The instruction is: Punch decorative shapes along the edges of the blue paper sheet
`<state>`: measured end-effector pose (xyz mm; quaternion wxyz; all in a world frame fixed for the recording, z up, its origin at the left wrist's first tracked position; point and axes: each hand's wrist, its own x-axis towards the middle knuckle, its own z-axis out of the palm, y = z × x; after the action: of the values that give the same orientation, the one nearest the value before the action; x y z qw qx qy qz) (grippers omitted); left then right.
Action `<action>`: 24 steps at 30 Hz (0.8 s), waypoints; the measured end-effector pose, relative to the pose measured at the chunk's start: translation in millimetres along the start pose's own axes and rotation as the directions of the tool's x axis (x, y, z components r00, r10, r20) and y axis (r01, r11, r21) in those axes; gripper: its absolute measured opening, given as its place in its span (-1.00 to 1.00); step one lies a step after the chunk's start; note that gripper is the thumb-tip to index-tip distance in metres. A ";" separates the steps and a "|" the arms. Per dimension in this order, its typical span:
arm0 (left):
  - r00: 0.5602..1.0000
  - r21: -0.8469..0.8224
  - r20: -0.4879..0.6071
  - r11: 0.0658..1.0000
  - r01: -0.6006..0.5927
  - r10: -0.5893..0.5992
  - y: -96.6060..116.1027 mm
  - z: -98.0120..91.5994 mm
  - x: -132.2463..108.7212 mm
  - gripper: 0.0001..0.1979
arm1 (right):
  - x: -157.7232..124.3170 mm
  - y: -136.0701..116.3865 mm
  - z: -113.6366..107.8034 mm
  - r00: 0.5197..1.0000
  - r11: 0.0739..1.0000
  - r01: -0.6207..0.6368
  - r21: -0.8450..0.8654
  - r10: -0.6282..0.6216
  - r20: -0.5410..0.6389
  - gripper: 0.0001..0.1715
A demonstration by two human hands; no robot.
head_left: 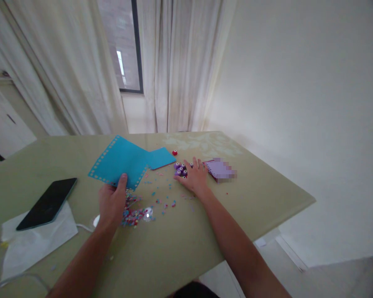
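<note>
My left hand point(113, 200) pinches a blue card point(121, 157) by its near edge, thumb on top. Rows of small punched holes run along two of the card's edges. My right hand point(195, 176) rests at a cluster of small purple pieces point(179, 169) with white, dark-centred tops, its fingers spread around them. A part of the cluster is hidden by that hand. One similar red piece point(174, 152) stands just beyond. Between the hands lies a stack of blue cards point(161, 158). To the right of my right hand is a stack of lilac cards point(220, 170), partly blurred.
A heap of tiny coloured paper bits point(133, 215) lies beside my left forearm, with more scattered toward the middle. A dark tablet point(48, 203) sits on a white sheet point(40, 248) at the left, near a white cable point(84, 227). The table's right edge point(286, 221) borders the floor.
</note>
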<state>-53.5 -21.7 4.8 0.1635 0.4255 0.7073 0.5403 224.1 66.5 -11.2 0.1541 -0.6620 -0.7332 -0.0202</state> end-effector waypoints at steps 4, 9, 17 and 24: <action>0.996 -0.043 0.084 0.999 0.014 -0.011 -1.8 2.5 4.4 -0.52 | 6.5 7.7 -1.2 0.992 0.995 -0.059 0.085 0.049 0.113 0.03; 0.993 -0.041 0.116 0.999 0.024 -0.020 -1.5 5.1 4.9 -0.50 | 9.4 4.4 3.9 0.997 0.994 -0.042 0.102 0.036 0.062 -0.13; 0.959 -0.327 0.264 0.927 0.186 -0.100 9.6 15.1 -11.2 -0.32 | 1.2 -7.7 -10.7 0.939 0.900 0.278 0.336 -0.180 -0.293 -0.46; 0.947 -0.258 0.314 0.966 0.025 0.059 -2.0 21.0 -16.7 -0.35 | 0.5 -27.1 -28.8 0.943 0.338 0.316 0.886 -0.213 -0.255 -0.28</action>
<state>-30.1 -21.7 -8.4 0.3251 0.4885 0.5913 0.5531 203.3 57.0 21.1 0.5225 -0.3358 -0.7098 0.3323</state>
